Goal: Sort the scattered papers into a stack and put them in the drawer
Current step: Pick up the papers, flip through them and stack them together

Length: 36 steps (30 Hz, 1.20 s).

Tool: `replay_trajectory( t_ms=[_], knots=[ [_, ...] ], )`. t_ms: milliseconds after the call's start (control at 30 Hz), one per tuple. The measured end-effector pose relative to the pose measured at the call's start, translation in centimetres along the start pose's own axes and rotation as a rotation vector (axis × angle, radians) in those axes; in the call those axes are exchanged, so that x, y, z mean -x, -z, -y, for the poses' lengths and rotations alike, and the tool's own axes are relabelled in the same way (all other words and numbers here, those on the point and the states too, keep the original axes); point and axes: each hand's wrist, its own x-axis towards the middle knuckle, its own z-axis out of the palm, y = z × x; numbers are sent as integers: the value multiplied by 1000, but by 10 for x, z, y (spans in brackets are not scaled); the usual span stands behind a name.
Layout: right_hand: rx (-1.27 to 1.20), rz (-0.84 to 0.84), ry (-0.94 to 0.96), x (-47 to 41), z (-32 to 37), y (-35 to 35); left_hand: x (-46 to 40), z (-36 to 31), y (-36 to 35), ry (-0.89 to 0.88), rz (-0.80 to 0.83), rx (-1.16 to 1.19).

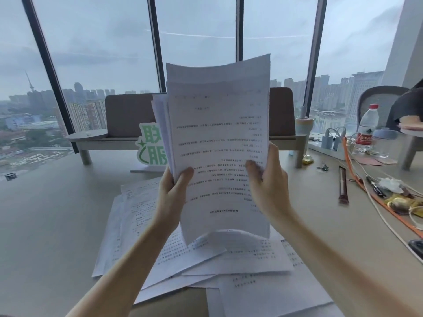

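Note:
A bundle of printed white papers [219, 124] stands upright in front of me, its lower edge resting on the sheets below. My left hand [174, 193] grips its left edge, thumb across the front page. My right hand [267, 179] holds the right edge with the thumb on the front. More printed sheets [247, 268] lie scattered and overlapping on the table [52, 225] beneath the bundle. No drawer is in view.
A green and white sign [150, 147] stands behind the bundle. At the right lie a water bottle [366, 129], a power strip with chargers [329, 143], an orange strap [375, 197], cables, pens and wrappers. A bench [121, 124] and tall windows are beyond the table.

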Motion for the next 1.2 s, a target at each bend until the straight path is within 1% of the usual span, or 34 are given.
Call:
replay_trajectory(
  t_ms=[100,267,400,467,567,633,733,833,1000,1033,1100,1167,1200],
  knots=[
    [-31,33,-12,6,-1,1,1,3,6,63,28,25],
    [-45,-36,39,-24,13,10,3,2,6,132,48,37],
    [-34,-48,181,-58,40,24,4,-1,8,165,84,28],
    [15,-33,247,-72,50,30,4,-3,9,182,93,20],
    [117,-13,256,-84,54,34,4,-4,11,181,134,20],
    [175,-35,242,-87,52,35,4,-5,12,169,152,21],
    [239,-84,289,-87,47,32,2,-4,14,156,136,38],
    [240,-98,310,-86,47,31,-1,-4,16,147,123,55],
    [200,-58,270,-83,44,30,0,8,15,171,87,20],
    [159,-39,247,-81,41,28,1,10,15,186,76,15],
    [-24,-15,112,-74,31,27,3,13,15,217,71,4],
    [-213,36,-115,-64,20,27,5,13,14,236,94,-15],
    [-297,104,-232,-57,12,26,6,13,14,242,106,-26]
  ],
)
